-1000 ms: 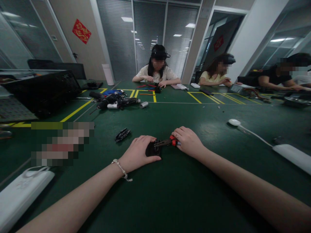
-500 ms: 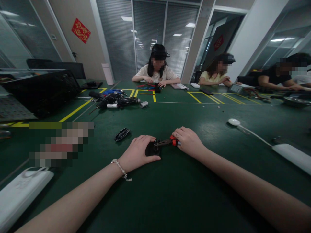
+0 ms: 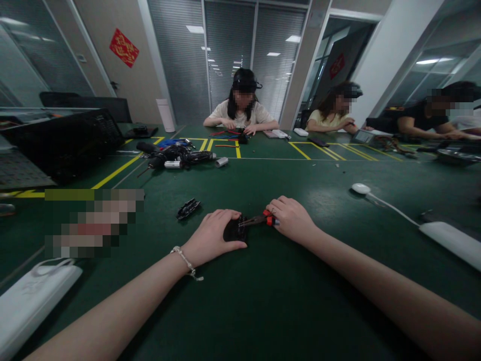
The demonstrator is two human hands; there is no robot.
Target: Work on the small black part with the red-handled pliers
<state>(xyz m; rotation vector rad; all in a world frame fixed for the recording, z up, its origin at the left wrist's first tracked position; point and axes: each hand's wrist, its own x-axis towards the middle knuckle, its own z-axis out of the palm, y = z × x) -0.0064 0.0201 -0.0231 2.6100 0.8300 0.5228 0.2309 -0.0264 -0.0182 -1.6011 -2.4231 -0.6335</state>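
My left hand [image 3: 215, 231] is closed round the left side of a small black part [image 3: 233, 232] on the green table, its thumb along the near edge and its fingers along the far edge. In my right hand [image 3: 287, 216] is a pair of red-handled needle-nose pliers [image 3: 256, 220]. The jaws point left and reach onto the right side of the black part; what lies between their tips is too small to make out. Beyond my left wrist rests a loose black plastic piece [image 3: 188, 208].
Tools and cables [image 3: 176, 156] lie on the green table [image 3: 278, 175] farther off. A black computer case [image 3: 67, 145] stands left. A white power strip [image 3: 37, 296] is near left, another white bar [image 3: 451, 243] right, beside a white mouse [image 3: 361, 188]. Several people [image 3: 242, 105] sit opposite.
Both hands stay in nearly the same place on the black part and the pliers. The whole view has shifted very slightly.
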